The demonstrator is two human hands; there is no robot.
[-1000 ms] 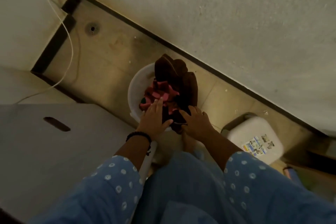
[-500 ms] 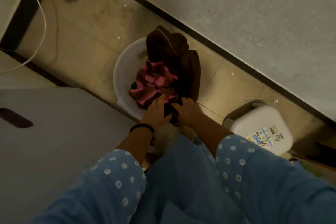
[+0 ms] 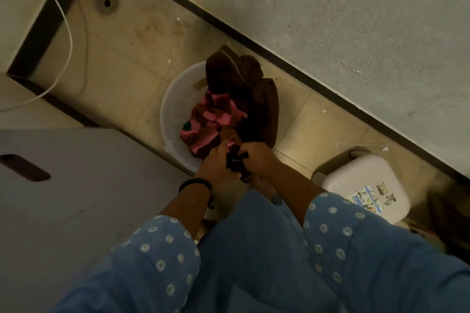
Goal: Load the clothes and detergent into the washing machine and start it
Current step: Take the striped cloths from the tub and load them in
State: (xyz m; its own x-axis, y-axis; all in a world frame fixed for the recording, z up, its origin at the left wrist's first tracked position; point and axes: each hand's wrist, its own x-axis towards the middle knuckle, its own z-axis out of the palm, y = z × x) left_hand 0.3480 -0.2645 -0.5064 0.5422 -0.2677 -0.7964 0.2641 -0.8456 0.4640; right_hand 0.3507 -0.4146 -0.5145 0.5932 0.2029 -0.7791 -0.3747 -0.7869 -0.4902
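1. Progress: early stage, my read; the clothes [image 3: 229,109] are all in the white bucket [image 3: 173,109] on the floor, none loaded; detergent and start not yet done.
2. Hands: left hand [image 3: 216,162] and right hand [image 3: 256,157] close together at the near rim of the bucket; both have fingers curled into a dark fold of the clothes, clamped on it; a black bead bracelet [image 3: 195,183] sits on the left wrist.
3. Bucket contents: a pink-and-dark patterned piece on the near-left side; a bulky dark brown garment [image 3: 244,76] piled over the far and right side, spilling past the rim; part of the inner wall on the left shows bare.
4. Washing machine: the grey flat top [image 3: 76,185] at lower left with a dark slot is probably its lid, appears closed; cannot confirm, no controls visible.
5. Other container: a white lidded tub [image 3: 363,183] with a sticker, on the floor right of the bucket, apart from it; lid on, contents hidden; might be the detergent, cannot tell.
6. Left: lift clothes, open machine, load, dose detergent, start.
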